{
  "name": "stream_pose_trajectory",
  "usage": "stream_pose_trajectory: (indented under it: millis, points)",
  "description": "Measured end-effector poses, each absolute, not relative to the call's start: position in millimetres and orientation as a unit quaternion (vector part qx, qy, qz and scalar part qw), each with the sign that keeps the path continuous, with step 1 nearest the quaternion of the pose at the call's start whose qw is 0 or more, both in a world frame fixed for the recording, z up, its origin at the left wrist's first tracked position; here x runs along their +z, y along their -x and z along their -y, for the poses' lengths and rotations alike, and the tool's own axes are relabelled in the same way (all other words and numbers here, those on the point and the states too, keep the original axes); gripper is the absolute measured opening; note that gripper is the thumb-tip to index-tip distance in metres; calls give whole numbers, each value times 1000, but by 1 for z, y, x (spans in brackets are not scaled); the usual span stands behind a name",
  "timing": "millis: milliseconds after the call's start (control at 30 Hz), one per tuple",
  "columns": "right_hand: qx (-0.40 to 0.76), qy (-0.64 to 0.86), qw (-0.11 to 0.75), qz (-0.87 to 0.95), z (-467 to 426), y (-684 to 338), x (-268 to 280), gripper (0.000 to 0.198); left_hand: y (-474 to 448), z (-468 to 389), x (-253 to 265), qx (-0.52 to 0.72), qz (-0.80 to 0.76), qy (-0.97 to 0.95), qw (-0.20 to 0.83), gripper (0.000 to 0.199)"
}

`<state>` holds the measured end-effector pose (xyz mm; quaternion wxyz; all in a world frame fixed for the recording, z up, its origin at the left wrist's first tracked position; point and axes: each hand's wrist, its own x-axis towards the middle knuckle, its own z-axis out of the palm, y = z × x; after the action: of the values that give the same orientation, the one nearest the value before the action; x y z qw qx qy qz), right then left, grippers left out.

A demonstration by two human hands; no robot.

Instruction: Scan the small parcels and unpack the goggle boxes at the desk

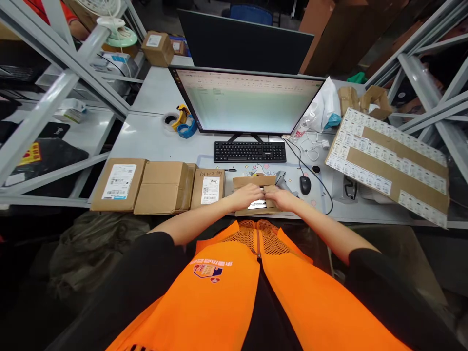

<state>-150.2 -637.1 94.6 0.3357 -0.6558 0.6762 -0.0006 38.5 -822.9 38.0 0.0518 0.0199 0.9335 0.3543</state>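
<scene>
In front of me at the desk's front edge lies a small cardboard box (pixel 239 182) with flaps raised. My left hand (pixel 249 196) rests on its left part, fingers bent over the cardboard. From the other side my right hand (pixel 281 198) grips the right flap, and the fingertips of both hands nearly meet at the middle. A white and silvery item or label (pixel 257 204) shows below the fingers; I cannot make out what it is. Beside my right hand, a grey barcode scanner (pixel 282 181) is partly hidden by the box and hand.
Left of the box stand several cardboard boxes, among them a labelled box (pixel 211 187). Behind are a keyboard (pixel 250 152) and monitor (pixel 252 102). A mouse (pixel 305 185), cables and a sticker-covered board (pixel 389 163) lie right. Tape rolls (pixel 186 127) sit at the left.
</scene>
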Motion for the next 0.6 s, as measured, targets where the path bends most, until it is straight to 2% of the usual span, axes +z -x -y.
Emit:
stream_pose_trajectory:
  millis: [67, 133, 233, 300, 400, 500, 533, 600]
  points:
    - [65, 699, 326, -633, 656, 155, 96, 56, -56, 820, 37, 348, -929, -68, 105, 40]
    - [92, 725, 279, -623, 658, 158, 94, 55, -71, 824, 38, 317, -941, -51, 109, 42]
    - [90, 732, 215, -640, 645, 176, 90, 52, -88, 842, 43, 306, -949, -6, 78, 38]
    - [64, 722, 209, -657, 635, 197, 87, 49, -101, 855, 47, 319, -945, 23, 66, 31]
    - [-59, 672, 233, -700, 621, 223, 74, 44, -121, 867, 49, 328, -939, 106, 14, 32]
    - [-268, 508, 289, -765, 608, 221, 50, 30, -137, 859, 44, 383, -884, 252, -95, 32]
    - [-320, 447, 306, -777, 604, 213, 40, 31, -139, 853, 42, 407, -852, 309, -120, 32]
    - [-395, 338, 336, -785, 600, 190, 20, 44, -139, 837, 39, 429, -793, 418, -112, 37]
